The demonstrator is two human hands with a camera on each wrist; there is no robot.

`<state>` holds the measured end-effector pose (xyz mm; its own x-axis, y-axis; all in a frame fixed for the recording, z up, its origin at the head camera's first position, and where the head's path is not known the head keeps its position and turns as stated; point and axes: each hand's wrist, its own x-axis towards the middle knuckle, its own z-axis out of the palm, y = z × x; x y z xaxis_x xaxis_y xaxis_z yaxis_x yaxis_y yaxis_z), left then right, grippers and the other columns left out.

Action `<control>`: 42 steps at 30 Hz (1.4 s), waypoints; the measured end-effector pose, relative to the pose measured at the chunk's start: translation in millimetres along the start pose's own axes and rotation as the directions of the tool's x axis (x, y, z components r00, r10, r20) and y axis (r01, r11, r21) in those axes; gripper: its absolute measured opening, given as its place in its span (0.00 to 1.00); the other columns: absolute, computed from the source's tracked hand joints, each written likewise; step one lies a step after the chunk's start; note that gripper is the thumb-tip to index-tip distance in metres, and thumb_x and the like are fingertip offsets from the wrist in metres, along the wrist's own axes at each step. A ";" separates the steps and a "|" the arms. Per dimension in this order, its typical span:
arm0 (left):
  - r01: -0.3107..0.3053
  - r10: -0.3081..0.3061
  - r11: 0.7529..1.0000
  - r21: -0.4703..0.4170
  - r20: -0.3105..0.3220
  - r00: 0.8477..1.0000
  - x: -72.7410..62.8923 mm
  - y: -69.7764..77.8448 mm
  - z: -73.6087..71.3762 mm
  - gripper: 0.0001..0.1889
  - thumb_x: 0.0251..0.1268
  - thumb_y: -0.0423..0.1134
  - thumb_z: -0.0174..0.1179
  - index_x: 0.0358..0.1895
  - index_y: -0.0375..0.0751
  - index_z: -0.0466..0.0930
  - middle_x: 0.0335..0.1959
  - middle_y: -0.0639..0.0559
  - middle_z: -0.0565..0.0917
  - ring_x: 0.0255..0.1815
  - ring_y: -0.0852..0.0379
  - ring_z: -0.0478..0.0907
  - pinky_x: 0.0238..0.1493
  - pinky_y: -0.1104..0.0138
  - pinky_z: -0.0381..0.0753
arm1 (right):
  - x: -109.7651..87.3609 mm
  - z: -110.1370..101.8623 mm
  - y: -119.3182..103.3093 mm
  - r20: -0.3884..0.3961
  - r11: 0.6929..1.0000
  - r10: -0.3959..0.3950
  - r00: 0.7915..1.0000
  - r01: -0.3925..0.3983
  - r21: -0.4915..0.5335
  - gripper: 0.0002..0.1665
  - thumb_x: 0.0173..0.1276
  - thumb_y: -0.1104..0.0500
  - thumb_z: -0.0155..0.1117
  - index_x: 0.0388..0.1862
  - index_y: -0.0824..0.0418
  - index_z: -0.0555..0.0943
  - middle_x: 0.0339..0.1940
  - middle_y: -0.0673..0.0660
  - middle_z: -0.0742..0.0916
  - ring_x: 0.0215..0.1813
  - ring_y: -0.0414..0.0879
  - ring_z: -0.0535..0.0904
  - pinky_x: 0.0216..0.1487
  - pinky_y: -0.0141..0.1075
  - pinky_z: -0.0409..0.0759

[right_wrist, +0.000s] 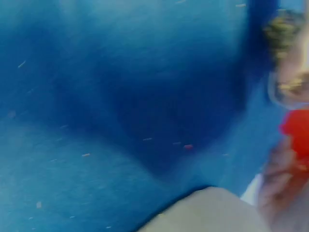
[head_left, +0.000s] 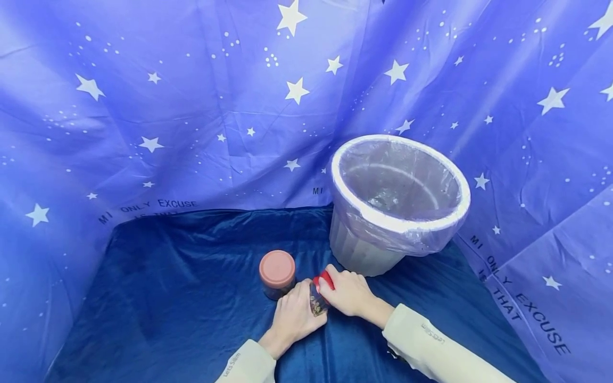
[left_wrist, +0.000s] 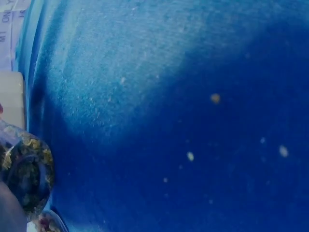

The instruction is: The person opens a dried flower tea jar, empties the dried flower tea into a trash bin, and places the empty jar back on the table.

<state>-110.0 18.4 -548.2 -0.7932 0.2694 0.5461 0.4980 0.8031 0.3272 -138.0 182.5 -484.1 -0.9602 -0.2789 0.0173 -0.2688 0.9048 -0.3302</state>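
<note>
Head view: Right of a pink-lidded container (head_left: 277, 270), the left grip (head_left: 296, 313) curls round a clear jar (head_left: 317, 304); the right grip (head_left: 353, 294) clasps its red lid (head_left: 327, 278), the jar's long axis slanting lid-first rightward.

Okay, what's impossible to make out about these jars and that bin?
Red top: head view, partly covered by the right hand.
Held jar: left wrist view, cut off by the left edge.
Pink-lidded jar: head view, lower side partly covered by the left hand.
Bin: head view, far outer wall hidden by its rim.
</note>
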 end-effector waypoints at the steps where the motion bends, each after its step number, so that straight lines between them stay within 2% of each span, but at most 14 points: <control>1: -0.009 0.009 1.000 0.012 -0.007 1.000 -0.5 0.5 0.4 0.36 0.35 0.57 0.73 0.49 0.40 0.75 0.31 0.53 0.82 0.26 0.57 0.82 0.24 0.64 0.81 | -0.2 -3.1 -3.7 0.041 0.997 0.070 0.997 -0.071 0.011 0.18 0.69 0.42 0.52 0.32 0.55 0.74 0.18 0.51 0.77 0.21 0.46 0.73 0.21 0.37 0.67; 3: -0.022 0.023 0.999 0.039 -0.026 0.999 -1.3 1.4 1.5 0.38 0.33 0.58 0.74 0.49 0.39 0.75 0.31 0.52 0.82 0.26 0.57 0.82 0.24 0.64 0.82 | 0.2 -10.1 -11.1 0.143 0.976 0.206 0.968 -0.214 0.043 0.25 0.70 0.37 0.48 0.33 0.57 0.76 0.20 0.54 0.79 0.21 0.49 0.76 0.23 0.40 0.68; 5: -0.030 0.033 0.997 0.065 -0.045 0.998 -1.7 2.4 3.2 0.38 0.32 0.58 0.74 0.49 0.38 0.76 0.31 0.52 0.82 0.25 0.56 0.81 0.24 0.64 0.81 | 1.5 -16.2 -16.3 0.233 0.943 0.307 0.923 -0.328 0.057 0.32 0.70 0.32 0.44 0.32 0.58 0.77 0.22 0.56 0.80 0.20 0.52 0.79 0.24 0.41 0.70; 7: -0.026 0.031 0.997 0.078 -0.065 0.997 -1.7 3.6 4.7 0.38 0.31 0.58 0.74 0.48 0.38 0.76 0.30 0.52 0.81 0.25 0.56 0.81 0.24 0.63 0.81 | 3.0 -20.0 -18.8 0.305 0.913 0.367 0.879 -0.403 0.060 0.39 0.69 0.27 0.40 0.29 0.59 0.77 0.21 0.56 0.81 0.19 0.53 0.80 0.24 0.40 0.70; 8: -0.020 0.025 0.997 0.079 -0.073 0.997 -1.6 4.2 5.5 0.38 0.31 0.58 0.74 0.48 0.38 0.75 0.30 0.52 0.81 0.25 0.56 0.81 0.24 0.63 0.81 | 3.9 -21.0 -19.2 0.327 0.904 0.380 0.865 -0.422 0.065 0.40 0.68 0.25 0.39 0.27 0.58 0.77 0.20 0.55 0.80 0.19 0.52 0.80 0.23 0.39 0.69; 9: -0.013 0.019 0.997 0.078 -0.081 0.997 -1.5 4.8 6.0 0.38 0.30 0.57 0.74 0.48 0.39 0.75 0.30 0.52 0.81 0.25 0.55 0.81 0.24 0.63 0.80 | 4.4 -21.1 -18.8 0.330 0.902 0.383 0.863 -0.427 0.069 0.41 0.68 0.24 0.38 0.25 0.58 0.77 0.20 0.55 0.80 0.20 0.51 0.80 0.23 0.38 0.69; 11: -0.004 0.010 0.997 0.072 -0.091 0.996 -1.4 5.5 6.7 0.38 0.30 0.57 0.74 0.47 0.38 0.75 0.30 0.52 0.80 0.25 0.55 0.81 0.23 0.63 0.80 | 4.7 -19.2 -17.5 0.308 0.901 0.382 0.871 -0.425 0.087 0.41 0.67 0.24 0.40 0.23 0.58 0.77 0.19 0.54 0.80 0.21 0.50 0.77 0.23 0.37 0.68; 17: -0.002 0.004 0.999 0.050 -0.053 0.999 -1.3 4.2 4.7 0.38 0.31 0.57 0.74 0.49 0.38 0.75 0.31 0.51 0.81 0.26 0.55 0.81 0.24 0.63 0.81 | 0.9 -5.8 -12.4 0.140 0.927 0.330 0.934 -0.348 0.137 0.32 0.69 0.32 0.48 0.24 0.57 0.77 0.19 0.52 0.78 0.23 0.46 0.73 0.23 0.38 0.65; 21: 0.003 -0.003 1.000 0.008 -0.027 1.000 -2.5 1.0 2.5 0.38 0.31 0.56 0.74 0.49 0.40 0.74 0.32 0.52 0.82 0.27 0.56 0.82 0.25 0.63 0.81 | -0.3 3.4 -8.7 0.016 0.973 0.202 0.979 -0.203 0.109 0.28 0.70 0.35 0.52 0.21 0.55 0.73 0.15 0.51 0.75 0.19 0.44 0.71 0.20 0.36 0.65; 24: 0.004 -0.004 1.000 -0.012 -0.049 0.999 -4.4 0.3 2.8 0.37 0.32 0.56 0.74 0.49 0.40 0.74 0.32 0.53 0.82 0.28 0.57 0.82 0.26 0.64 0.82 | 0.4 6.3 -6.5 -0.046 0.993 0.096 0.994 -0.092 0.072 0.25 0.68 0.37 0.54 0.21 0.54 0.71 0.14 0.49 0.73 0.17 0.42 0.69 0.18 0.34 0.63; 30: 0.002 -0.003 1.000 -0.011 -0.089 0.996 -3.9 0.8 3.3 0.38 0.31 0.56 0.74 0.50 0.39 0.74 0.32 0.53 0.82 0.28 0.56 0.83 0.26 0.64 0.82 | 2.8 4.7 -3.2 -0.050 0.999 0.025 0.998 -0.022 0.048 0.23 0.68 0.39 0.56 0.22 0.53 0.70 0.13 0.47 0.71 0.15 0.41 0.65 0.16 0.33 0.61; 33: -0.008 0.008 1.000 -0.008 -0.087 0.996 -3.5 0.6 2.4 0.38 0.31 0.56 0.74 0.49 0.39 0.75 0.32 0.53 0.82 0.27 0.56 0.83 0.26 0.64 0.82 | 2.0 4.8 -0.1 -0.073 0.998 -0.058 0.996 0.057 -0.005 0.22 0.68 0.41 0.56 0.23 0.55 0.70 0.13 0.48 0.71 0.14 0.42 0.65 0.16 0.32 0.60; 38: -0.021 0.021 1.000 0.003 -0.091 0.996 -2.5 0.5 2.0 0.38 0.30 0.57 0.74 0.48 0.39 0.75 0.32 0.53 0.82 0.27 0.56 0.83 0.25 0.64 0.81 | 3.2 1.8 8.2 -0.109 0.960 -0.264 0.958 0.250 -0.127 0.19 0.66 0.43 0.58 0.27 0.56 0.70 0.13 0.47 0.73 0.13 0.41 0.67 0.15 0.30 0.59; 42: -0.017 0.016 1.000 0.000 -0.082 0.997 -2.9 1.4 0.5 0.38 0.30 0.57 0.74 0.48 0.40 0.75 0.32 0.53 0.82 0.27 0.57 0.83 0.25 0.64 0.81 | 3.7 -1.0 15.6 -0.044 0.932 -0.355 0.934 0.350 -0.094 0.18 0.67 0.43 0.58 0.35 0.57 0.71 0.16 0.45 0.74 0.15 0.36 0.65 0.16 0.26 0.59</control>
<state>-107.1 19.0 -549.7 -0.7537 0.2383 0.6125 0.5112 0.7984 0.3183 -145.8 195.9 -488.3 -0.8047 -0.5673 0.1750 -0.5935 0.7761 -0.2130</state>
